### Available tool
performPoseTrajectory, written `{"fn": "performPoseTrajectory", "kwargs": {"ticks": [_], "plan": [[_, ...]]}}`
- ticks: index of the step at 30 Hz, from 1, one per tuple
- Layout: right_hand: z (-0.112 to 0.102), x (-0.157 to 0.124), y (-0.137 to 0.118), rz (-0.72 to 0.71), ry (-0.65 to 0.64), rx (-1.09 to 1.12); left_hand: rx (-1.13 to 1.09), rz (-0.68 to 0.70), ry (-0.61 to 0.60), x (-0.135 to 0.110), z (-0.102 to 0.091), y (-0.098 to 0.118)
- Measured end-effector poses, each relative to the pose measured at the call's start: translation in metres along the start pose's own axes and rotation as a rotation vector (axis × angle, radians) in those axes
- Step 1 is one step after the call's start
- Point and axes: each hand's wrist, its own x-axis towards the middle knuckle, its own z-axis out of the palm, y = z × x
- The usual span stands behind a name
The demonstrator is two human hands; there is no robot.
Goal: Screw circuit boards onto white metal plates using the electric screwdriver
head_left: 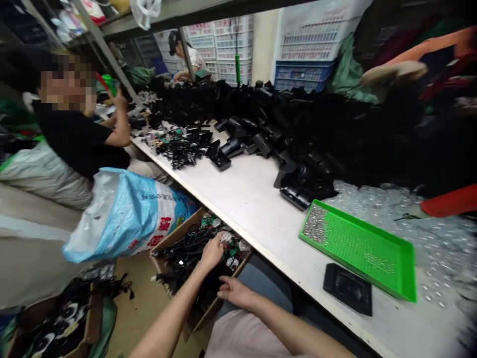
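Note:
My left hand (212,251) reaches into a cardboard box (244,261) beside the table. Its fingers are closed on a small clear plastic part (225,237); the part's exact kind is too small to tell. Around it in the box lie black cables (179,261), green circuit boards (210,220) and more clear round pieces. Nearer to me, above the box's near side, my right hand (235,292) hovers with its fingers apart and nothing in them.
On the white table (257,186) lie a green perforated tray (357,248) of small metal pieces, a black fixture block (348,288), heaped black housings (261,141) and clear lenses (439,238). A blue sack (126,214) stands left. Co-workers sit around the table.

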Motion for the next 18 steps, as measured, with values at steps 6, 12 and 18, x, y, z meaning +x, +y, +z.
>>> {"fn": "performPoseTrajectory", "kwargs": {"ticks": [6,12,18], "plan": [[-0.079,-0.088,0.01,0.122,0.08,-0.24,0.2,-0.017,-0.024,0.049,0.061,0.025],[-0.164,-0.224,-0.022,0.163,0.412,-0.416,0.339,0.116,-0.054,0.063,0.048,0.029],[-0.277,-0.267,-0.034,0.169,1.173,-0.523,0.194,0.206,0.174,0.049,0.04,0.006]]}}
